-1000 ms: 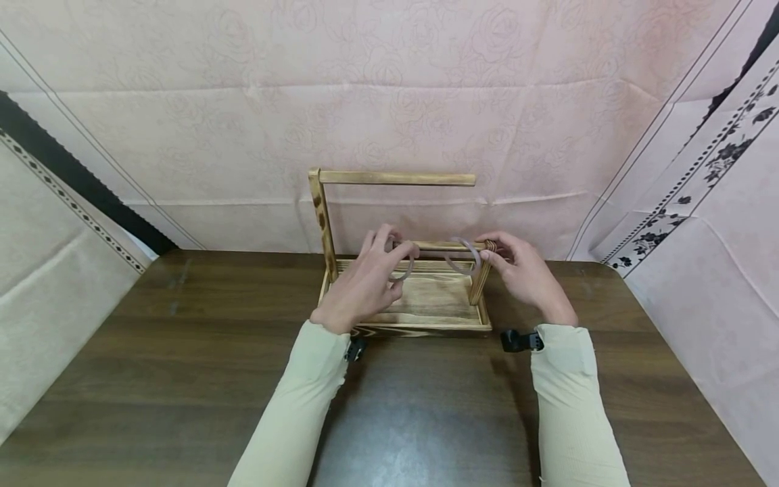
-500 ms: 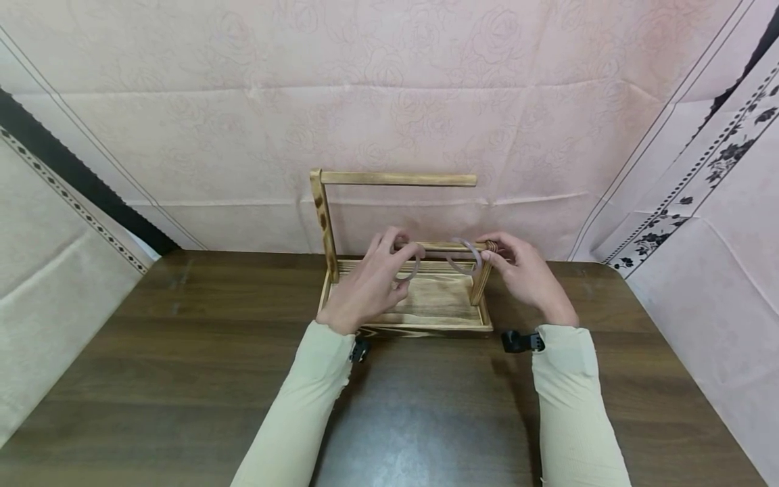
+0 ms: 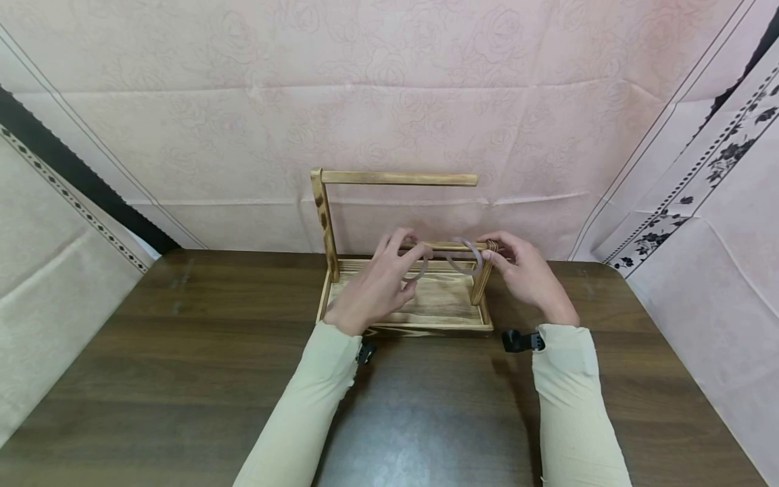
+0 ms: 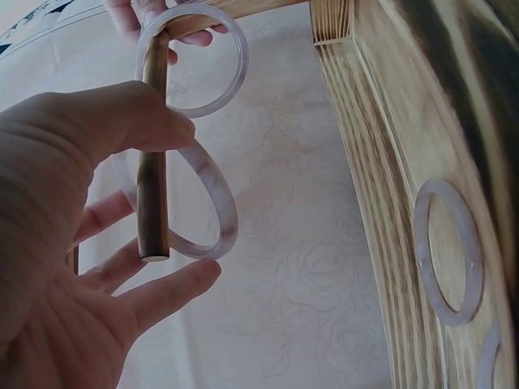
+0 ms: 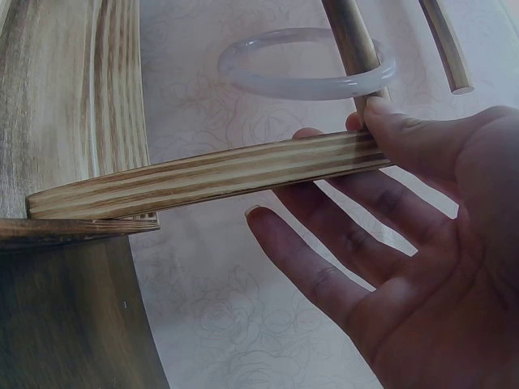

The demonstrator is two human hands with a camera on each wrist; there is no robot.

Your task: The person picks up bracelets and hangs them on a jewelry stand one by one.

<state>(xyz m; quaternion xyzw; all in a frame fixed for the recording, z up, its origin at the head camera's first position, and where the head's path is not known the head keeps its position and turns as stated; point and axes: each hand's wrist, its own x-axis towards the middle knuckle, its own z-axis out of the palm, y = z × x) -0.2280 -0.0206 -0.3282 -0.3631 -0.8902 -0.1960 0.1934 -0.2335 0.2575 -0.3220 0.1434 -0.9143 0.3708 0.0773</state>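
The left hand (image 3: pixel 380 284) pinches a bangle (image 4: pixel 227 211) near the rod's tip, a second bangle (image 5: pixel 284 87) sits between it and the right hand (image 3: pixel 517 267) gripping the post (image 5: pixel 211 177), a third bangle (image 4: pixel 473 271) below.

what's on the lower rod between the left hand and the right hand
A pale bangle hangs around the lower rod between the left hand and the right hand; the head view shows it.

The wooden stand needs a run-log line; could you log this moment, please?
left hand: holds bangle at free end of lower rod | right hand: holds post top | second bangle: around lower rod
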